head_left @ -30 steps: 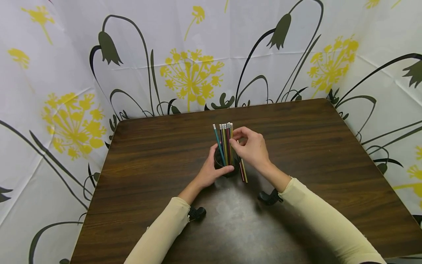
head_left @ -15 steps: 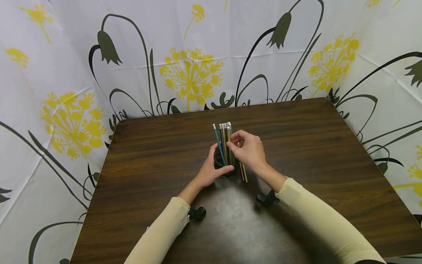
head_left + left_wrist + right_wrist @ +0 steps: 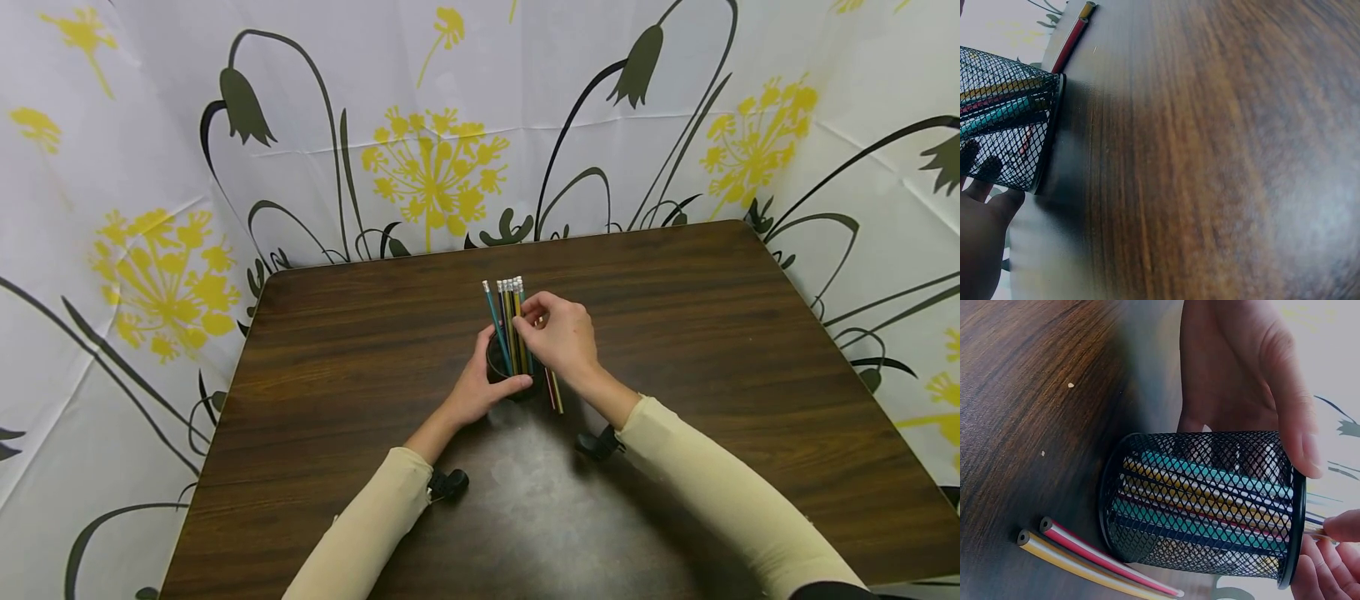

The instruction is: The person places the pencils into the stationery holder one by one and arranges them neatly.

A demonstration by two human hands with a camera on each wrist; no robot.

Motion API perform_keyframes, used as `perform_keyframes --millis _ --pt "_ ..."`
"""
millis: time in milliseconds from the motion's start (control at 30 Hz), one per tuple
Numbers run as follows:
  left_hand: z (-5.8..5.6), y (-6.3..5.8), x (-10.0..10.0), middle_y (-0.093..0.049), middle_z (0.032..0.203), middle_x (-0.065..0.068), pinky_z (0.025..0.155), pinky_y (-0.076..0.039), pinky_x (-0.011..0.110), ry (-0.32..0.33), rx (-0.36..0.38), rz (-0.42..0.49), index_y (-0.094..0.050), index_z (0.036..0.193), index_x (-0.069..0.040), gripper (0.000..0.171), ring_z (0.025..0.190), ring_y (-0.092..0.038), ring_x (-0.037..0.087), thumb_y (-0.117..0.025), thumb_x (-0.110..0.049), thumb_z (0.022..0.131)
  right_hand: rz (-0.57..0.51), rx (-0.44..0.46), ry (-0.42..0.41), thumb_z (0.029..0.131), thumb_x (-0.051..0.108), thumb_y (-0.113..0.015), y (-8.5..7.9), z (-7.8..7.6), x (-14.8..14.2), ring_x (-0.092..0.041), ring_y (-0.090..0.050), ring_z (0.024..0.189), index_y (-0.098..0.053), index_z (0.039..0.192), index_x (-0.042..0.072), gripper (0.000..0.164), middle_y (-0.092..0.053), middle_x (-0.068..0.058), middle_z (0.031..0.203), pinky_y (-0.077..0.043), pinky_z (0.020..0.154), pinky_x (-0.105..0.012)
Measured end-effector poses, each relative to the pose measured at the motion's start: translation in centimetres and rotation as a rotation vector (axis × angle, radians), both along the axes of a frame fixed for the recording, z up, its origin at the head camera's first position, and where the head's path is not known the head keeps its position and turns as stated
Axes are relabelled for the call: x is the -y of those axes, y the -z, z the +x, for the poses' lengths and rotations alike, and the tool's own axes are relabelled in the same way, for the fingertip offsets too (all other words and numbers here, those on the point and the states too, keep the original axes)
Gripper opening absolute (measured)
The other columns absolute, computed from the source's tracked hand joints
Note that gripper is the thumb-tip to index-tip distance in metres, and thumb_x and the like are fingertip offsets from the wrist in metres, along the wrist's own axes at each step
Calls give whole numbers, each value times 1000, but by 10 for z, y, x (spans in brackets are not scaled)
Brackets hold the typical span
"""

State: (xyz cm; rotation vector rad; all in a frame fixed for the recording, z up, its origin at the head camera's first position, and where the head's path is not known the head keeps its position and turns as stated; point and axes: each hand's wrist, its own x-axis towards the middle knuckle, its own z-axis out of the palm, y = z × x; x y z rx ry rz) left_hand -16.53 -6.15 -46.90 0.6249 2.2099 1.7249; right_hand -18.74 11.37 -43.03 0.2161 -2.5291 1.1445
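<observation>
A black mesh pencil cup stands on the table, held by my left hand with the thumb across its near side and the fingers round the far side. Several pencils stand in it, eraser ends up; a teal one leans to the left. Over the rim, my right hand pinches a yellow pencil among the others between thumb and fingers. On the table right of the cup lie a red pencil and a yellow pencil, side by side, partly hidden by the right hand in the head view.
The dark wood-grain table reaches back to a white curtain printed with yellow and green flowers. Each wrist wears a small black camera, the left wrist camera and the right wrist camera.
My right hand has shifted slightly left over the cup, bringing the yellow pencil closer in among the others. The left hand keeps its hold on the cup in the same place.
</observation>
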Motion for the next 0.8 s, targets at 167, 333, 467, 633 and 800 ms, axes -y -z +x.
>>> perform_keyframes --millis 167,333,467,633,800 --pt "0 0 0 -43 141 21 103 -35 56 -12 2 6 -15 154 -10 86 122 -47 38 -71 -13 89 12 -13 10 83 19 -77 2 -3 2 -12 -57 61 -70 85 12 10 -67 4 71 -44 55 -31" --pt "0 0 -1 -44 140 22 101 -38 56 -5 6 20 -15 154 -11 85 119 -49 39 -71 -11 90 25 -25 16 83 19 -77 3 -5 2 -11 -57 59 -69 83 12 10 -67 4 70 -43 55 -32" --pt "0 0 -1 -44 140 23 100 -40 55 4 6 25 -15 153 -11 86 118 -51 38 -72 -14 90 33 -27 14 83 19 -78 3 -6 3 -11 -57 59 -69 82 12 10 -66 4 69 -43 55 -32" --pt "0 0 -1 -44 140 23 101 -39 55 -1 9 23 -16 153 -12 86 118 -51 38 -73 -16 89 43 -40 14 83 17 -78 3 -6 4 -11 -56 59 -70 81 13 10 -65 5 68 -44 54 -33" --pt "1 -2 -1 -45 139 23 101 -39 55 -4 10 24 -16 153 -11 85 118 -51 38 -72 -13 89 53 -32 6 84 17 -77 4 -7 2 -11 -56 59 -70 81 13 9 -65 5 69 -43 54 -32"
